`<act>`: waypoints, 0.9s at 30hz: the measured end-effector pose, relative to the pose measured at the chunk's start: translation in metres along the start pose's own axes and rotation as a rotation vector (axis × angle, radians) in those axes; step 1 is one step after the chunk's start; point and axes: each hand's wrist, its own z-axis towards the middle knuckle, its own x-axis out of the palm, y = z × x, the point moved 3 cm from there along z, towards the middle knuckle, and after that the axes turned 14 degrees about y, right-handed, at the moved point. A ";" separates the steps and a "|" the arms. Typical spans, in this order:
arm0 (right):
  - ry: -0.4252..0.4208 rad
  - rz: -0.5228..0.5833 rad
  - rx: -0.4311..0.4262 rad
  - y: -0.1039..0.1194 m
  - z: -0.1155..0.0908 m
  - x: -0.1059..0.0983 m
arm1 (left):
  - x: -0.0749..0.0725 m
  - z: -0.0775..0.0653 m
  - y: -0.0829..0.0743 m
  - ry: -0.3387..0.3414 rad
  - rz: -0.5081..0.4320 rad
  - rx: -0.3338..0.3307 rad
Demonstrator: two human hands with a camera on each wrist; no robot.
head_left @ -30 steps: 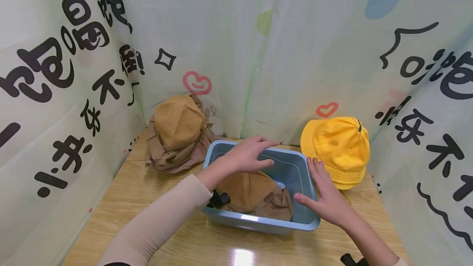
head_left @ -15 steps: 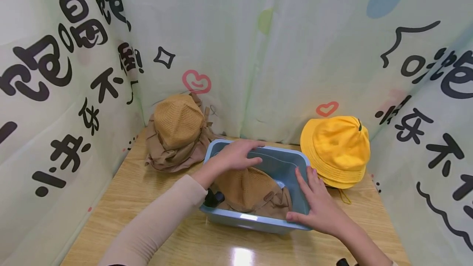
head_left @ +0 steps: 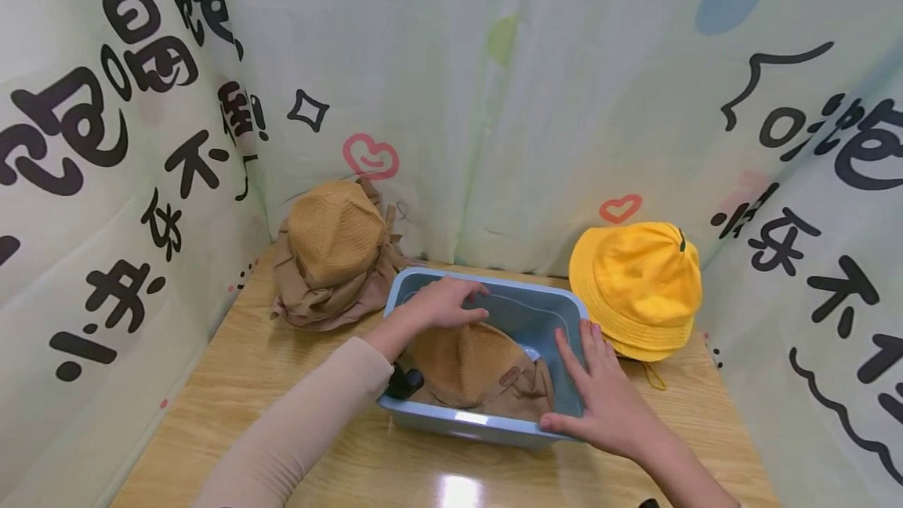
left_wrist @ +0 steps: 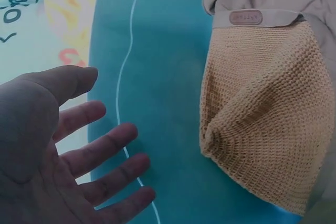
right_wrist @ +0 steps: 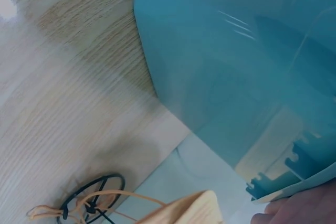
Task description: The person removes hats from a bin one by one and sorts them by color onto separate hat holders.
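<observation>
A blue plastic bin (head_left: 466, 431) stands on the table with a tan knit hat (head_left: 462, 367) with brown fabric inside it. Over the bin's back left part, my left hand (head_left: 444, 306) hovers with relaxed, spread fingers; in the left wrist view those fingers (left_wrist: 100, 153) are apart from the hat (left_wrist: 268, 114) and hold nothing. My right hand (head_left: 607, 406) rests on the bin's right rim, fingers spread and thumb at the front right corner. In the right wrist view only part of the right hand (right_wrist: 304, 208) shows at the rim, beneath the bin's outer wall (right_wrist: 210, 66).
Left of the bin, another tan and brown hat (head_left: 335, 234) lies against the curtain (head_left: 437, 100). A yellow bucket hat (head_left: 638, 292) with a cord sits to the right, close to my right fingers. The wooden table (head_left: 339, 461) continues in front.
My left hand has drawn left and slightly lower over the bin. My right hand has shifted left and down, its thumb now at the front right corner. The hats stay put.
</observation>
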 end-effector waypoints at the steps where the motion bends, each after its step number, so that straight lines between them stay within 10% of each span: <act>1: -0.003 -0.001 -0.002 0.000 -0.001 0.001 | 0.002 0.001 0.000 0.009 0.004 -0.004; 27: -0.017 -0.027 0.002 -0.001 0.001 0.002 | 0.033 0.018 0.018 0.345 0.009 -0.244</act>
